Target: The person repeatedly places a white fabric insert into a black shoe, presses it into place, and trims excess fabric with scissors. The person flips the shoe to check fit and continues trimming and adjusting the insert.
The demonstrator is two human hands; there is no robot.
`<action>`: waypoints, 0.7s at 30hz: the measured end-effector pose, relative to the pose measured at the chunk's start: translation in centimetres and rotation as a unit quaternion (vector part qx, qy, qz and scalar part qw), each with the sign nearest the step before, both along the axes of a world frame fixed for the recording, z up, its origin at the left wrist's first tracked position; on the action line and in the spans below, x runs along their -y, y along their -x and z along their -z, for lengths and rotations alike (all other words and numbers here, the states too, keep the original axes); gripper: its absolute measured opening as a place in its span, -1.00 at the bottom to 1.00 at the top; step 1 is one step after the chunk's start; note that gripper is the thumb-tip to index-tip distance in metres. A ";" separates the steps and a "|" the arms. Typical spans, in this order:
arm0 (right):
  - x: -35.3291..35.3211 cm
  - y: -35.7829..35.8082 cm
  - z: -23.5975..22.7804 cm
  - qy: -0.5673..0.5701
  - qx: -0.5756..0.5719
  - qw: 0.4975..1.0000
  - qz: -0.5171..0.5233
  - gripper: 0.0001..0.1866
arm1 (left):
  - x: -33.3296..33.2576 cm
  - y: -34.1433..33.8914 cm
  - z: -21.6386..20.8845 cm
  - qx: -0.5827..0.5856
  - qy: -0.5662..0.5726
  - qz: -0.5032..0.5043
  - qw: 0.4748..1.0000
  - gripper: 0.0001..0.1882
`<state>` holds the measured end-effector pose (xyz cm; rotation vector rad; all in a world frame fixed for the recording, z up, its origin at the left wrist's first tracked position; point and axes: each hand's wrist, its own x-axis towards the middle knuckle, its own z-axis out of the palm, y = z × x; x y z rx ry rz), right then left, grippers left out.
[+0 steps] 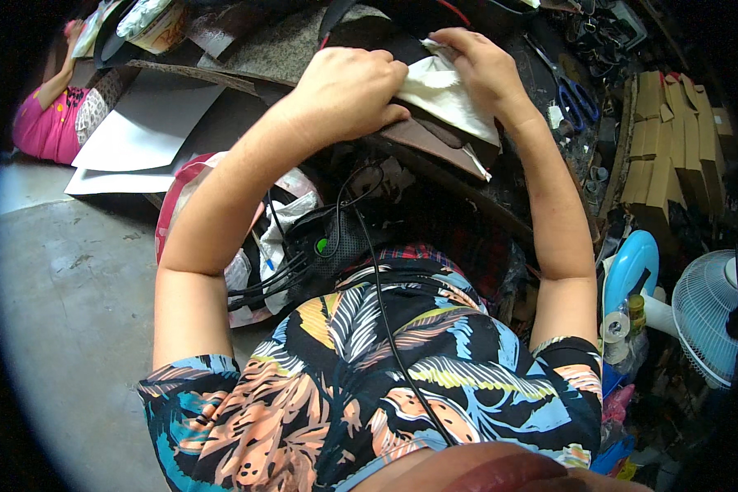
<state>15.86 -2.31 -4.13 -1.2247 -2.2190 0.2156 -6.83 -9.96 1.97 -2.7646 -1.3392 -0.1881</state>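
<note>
A crumpled white cloth lies between my hands at the near edge of the worktable. My left hand is closed at the cloth's left side, its fingers curled and its thumb pointing right. What its fingertips pinch is hidden under the hand. My right hand grips the cloth's right side, fingers bent over its upper edge. Beneath the cloth is a flat brown piece, jutting over the table edge with a small whitish tip at its corner. Just beyond my hands curves a black band with red edging.
Blue-handled scissors lie right of my right hand. White sheets and a tub are at left, near a person in pink. A pink-rimmed basket sits under my left arm. Folded cardboard and a fan stand right.
</note>
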 end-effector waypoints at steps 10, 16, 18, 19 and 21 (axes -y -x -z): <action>0.5 -0.2 0.5 0.013 0.039 0.999 0.029 -0.62 | 1.2 -0.6 2.0 0.182 -0.073 0.221 0.955 -0.85; 1.3 0.3 1.1 0.066 -0.067 0.995 0.012 -0.62 | -2.1 3.4 0.5 0.186 0.195 0.217 0.938 -0.76; 2.4 1.0 1.2 0.096 -0.168 0.981 -0.017 -0.54 | -4.3 4.1 0.4 0.311 0.373 0.027 0.874 -0.63; 3.1 1.4 1.4 0.082 -0.135 0.987 -0.015 -0.49 | -5.0 4.0 0.8 0.291 0.325 -0.069 0.897 -0.61; 4.2 2.4 1.5 -0.018 -0.062 0.998 -0.021 -0.35 | -6.5 2.7 2.2 0.184 0.130 -0.100 0.969 -0.59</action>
